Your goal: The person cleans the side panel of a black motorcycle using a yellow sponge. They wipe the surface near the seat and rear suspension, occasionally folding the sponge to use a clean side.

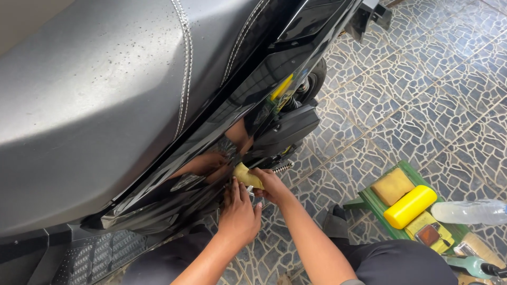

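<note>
Right hand (270,183) pinches a small yellow sponge (247,176) — grip closed; left hand (238,214) lies flat, empty, on glossy black panel (253,84).

A small, soft yellow cloth pad (248,176), folded into a rough wedge, is pressed against the lower edge of the glossy black plastic side panel (253,87) of a scooter, just below the grey stitched seat. The pad is pinched in the right hand (270,184), with the left hand (238,214) flat just beside it, fingertips touching the panel's underside. The panel runs diagonally, shiny enough to mirror both hands and the pad.
</note>
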